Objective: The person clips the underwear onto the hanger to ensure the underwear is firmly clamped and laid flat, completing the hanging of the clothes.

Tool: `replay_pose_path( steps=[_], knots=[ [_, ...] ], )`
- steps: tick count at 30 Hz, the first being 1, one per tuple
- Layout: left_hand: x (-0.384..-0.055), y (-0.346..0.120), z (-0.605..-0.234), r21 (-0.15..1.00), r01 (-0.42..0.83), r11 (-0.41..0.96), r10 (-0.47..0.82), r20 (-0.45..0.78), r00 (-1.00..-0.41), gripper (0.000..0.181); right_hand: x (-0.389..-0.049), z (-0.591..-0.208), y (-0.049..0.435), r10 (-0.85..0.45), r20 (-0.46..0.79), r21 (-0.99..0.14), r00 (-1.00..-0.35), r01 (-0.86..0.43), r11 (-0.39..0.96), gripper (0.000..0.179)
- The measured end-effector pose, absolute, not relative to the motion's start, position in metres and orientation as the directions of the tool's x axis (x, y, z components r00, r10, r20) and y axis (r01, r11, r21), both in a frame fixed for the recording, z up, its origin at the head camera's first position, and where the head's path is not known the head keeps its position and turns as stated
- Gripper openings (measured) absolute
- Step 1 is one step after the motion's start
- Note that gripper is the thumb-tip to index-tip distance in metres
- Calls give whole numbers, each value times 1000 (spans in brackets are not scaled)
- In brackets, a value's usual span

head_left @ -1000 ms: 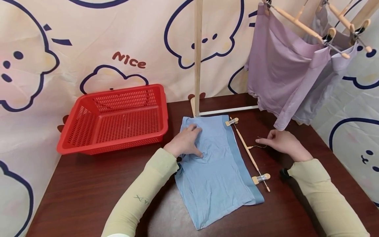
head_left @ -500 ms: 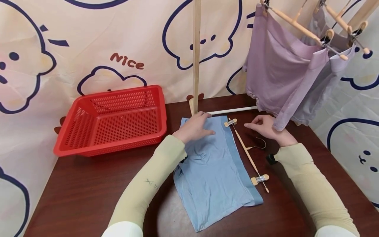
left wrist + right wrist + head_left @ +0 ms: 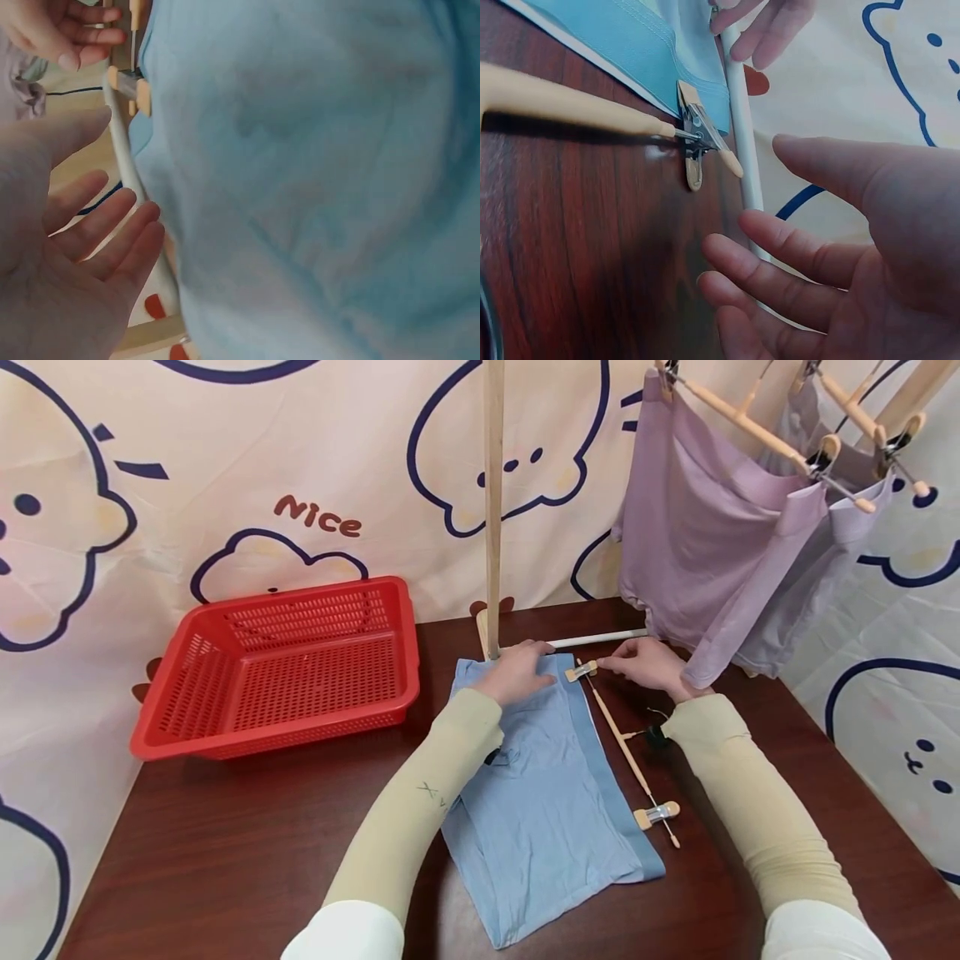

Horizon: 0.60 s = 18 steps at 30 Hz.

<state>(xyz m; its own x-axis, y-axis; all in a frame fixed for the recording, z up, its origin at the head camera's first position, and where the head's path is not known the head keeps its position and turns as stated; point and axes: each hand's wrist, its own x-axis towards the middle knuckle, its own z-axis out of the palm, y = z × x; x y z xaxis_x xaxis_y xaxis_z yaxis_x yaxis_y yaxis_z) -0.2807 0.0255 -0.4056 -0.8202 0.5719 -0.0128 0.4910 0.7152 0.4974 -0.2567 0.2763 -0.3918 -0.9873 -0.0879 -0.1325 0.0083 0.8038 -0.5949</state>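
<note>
Light blue shorts [image 3: 547,802] lie on the table, their wide waistband facing right. Alongside it lies a wooden clip hanger [image 3: 622,739]. Its upper clip [image 3: 700,139] overlaps the waistband corner, and the lower clip [image 3: 657,814] overlaps the other end. My left hand [image 3: 521,672] is over the upper part of the shorts, fingers relaxed and spread from the thumb in the left wrist view. Beside the upper clip is my right hand [image 3: 648,664]; in the right wrist view its thumb and fingers are apart, with nothing between them.
A red basket [image 3: 322,681] stands at the back left. A wooden post [image 3: 493,510] and a white bar [image 3: 600,638] belong to a rack behind the shorts. Purple shorts [image 3: 712,510] and a greyish garment [image 3: 810,585] hang from hangers at the right, close above my right hand.
My right hand has moved from the hanger's hook up and left to the upper clip. My left hand has shifted up and right over the shorts. Shorts and hanger stay put.
</note>
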Motion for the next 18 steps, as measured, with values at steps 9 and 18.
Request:
replay_pose_path(
  steps=[9,18],
  knots=[
    [-285,33,-425,539,417,732,510,-27,-860,58,-269,-401,268,-100,-165,-605,-981,20,796,43],
    [-286,40,-433,531,400,747,487,-27,-873,56,-274,-407,260,-97,-163,-589,-982,17,808,34]
  ],
)
